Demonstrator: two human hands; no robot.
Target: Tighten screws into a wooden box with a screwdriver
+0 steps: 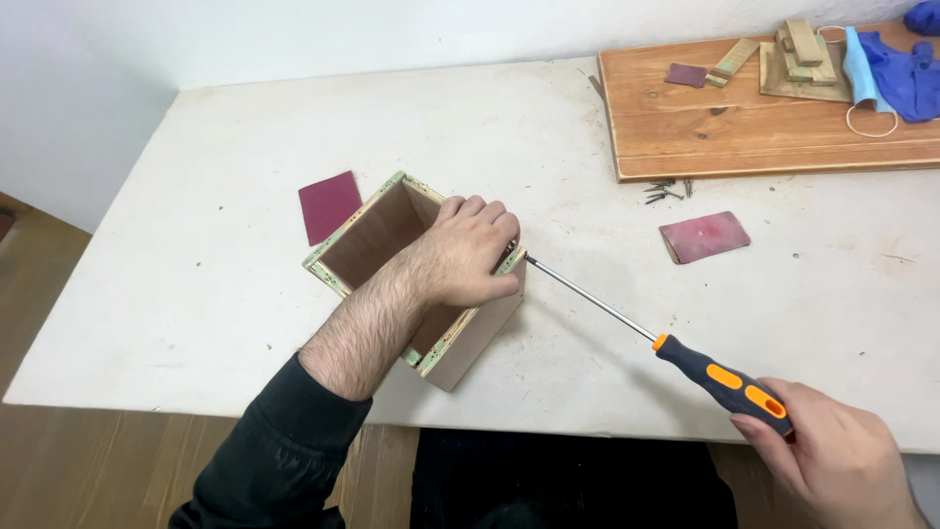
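Wooden and open-topped, a small box (416, 279) sits on a white table (196, 294), its far corner gripped from above by the left hand (470, 250). Down to the right, the right hand (842, 460) is closed around the orange-and-black handle of a long screwdriver (685, 358), whose tip meets the box's top edge just beside the left fingers. Beyond the hands lie sandpaper pieces (705, 237), loose screws (668, 190) and a wooden board (764, 122).

Raw wooden box (460, 338), shiny metal screwdriver (685, 358) shaft, seemingly rubbery handle
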